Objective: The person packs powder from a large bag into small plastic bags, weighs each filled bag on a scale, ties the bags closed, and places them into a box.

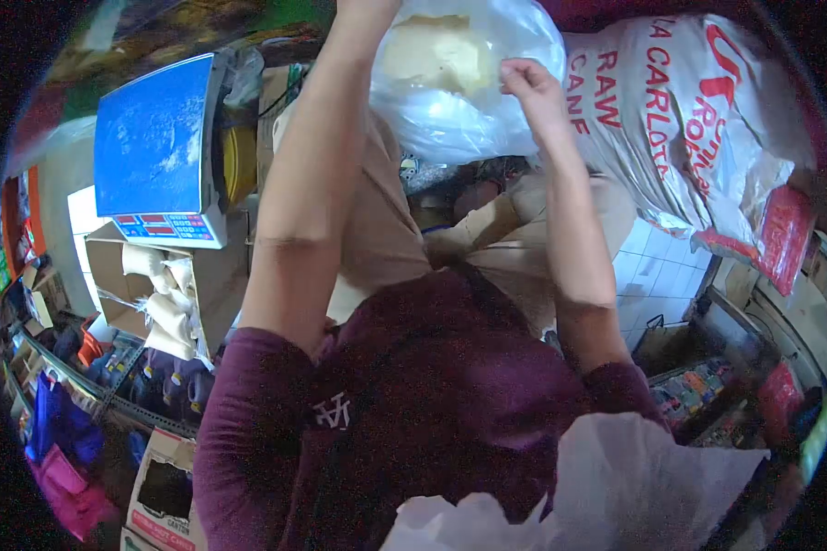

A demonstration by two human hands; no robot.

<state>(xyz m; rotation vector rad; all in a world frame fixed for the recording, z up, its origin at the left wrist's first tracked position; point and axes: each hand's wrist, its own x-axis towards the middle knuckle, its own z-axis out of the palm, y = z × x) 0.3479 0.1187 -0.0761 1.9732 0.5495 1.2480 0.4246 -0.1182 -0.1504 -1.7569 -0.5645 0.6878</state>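
Observation:
In the head view, a large clear plastic bag [469,115] sits in front of me, its mouth spread wide. Pale, cream-coloured contents [436,55] show inside it. My right hand [535,90] is at the bag's right side, thumb and forefinger pinched together on the plastic of its rim. My left forearm [308,174] reaches up past the bag's left side. The left hand itself lies beyond the top edge of the picture.
At the left stands a blue-topped digital scale [152,138], with an open carton of filled pale bags [168,308] below it. A big white printed sack [652,110] leans at the right, beside red packs [786,239]. White plastic [657,477] hangs close in front of my shirt.

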